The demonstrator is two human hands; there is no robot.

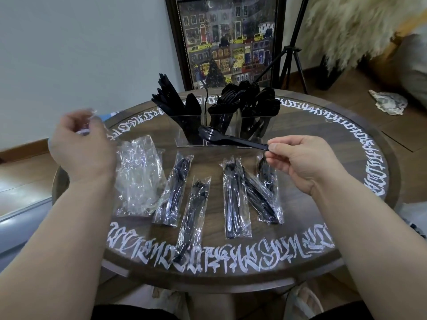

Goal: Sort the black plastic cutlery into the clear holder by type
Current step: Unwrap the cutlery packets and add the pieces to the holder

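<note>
Head view: right hand (302, 162) pinches the fork (227, 139) by its handle end, prongs toward the holder (221, 125); left hand (80, 144) fingers grasp a clear wrapper (92, 116).

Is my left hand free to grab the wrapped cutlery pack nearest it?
Probably not yet: the left hand grips a crumpled clear wrapper. Nothing blocks the way to the wrapped pack.

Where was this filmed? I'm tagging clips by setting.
Probably a room in a home: a framed picture leans against the wall, a round wooden table with white lettering stands on wood flooring, and a camera tripod stands behind it.
</note>
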